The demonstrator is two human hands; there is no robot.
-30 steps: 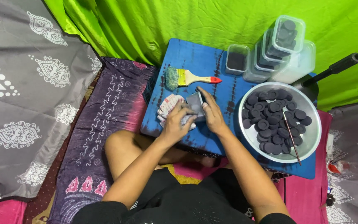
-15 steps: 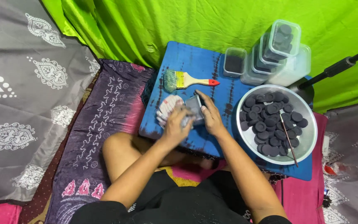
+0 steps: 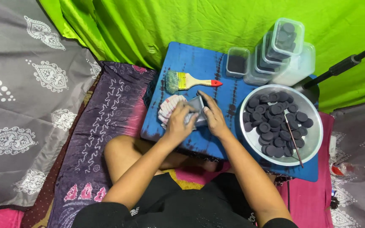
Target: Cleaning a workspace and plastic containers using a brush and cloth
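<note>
Head view: left hand (image 3: 181, 123) and right hand (image 3: 213, 118) each hold a closed grip on a small grey box (image 3: 196, 110) on the blue tabletop (image 3: 199, 63). Judged progress: several containers (image 3: 284, 40) filled; many dark discs (image 3: 275, 122) remain in the metal bowl (image 3: 317, 143).

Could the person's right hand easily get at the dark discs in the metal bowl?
Probably yes: the right hand lies just beside the metal bowl, the dark discs lie uncovered, and nothing stands between them.
</note>
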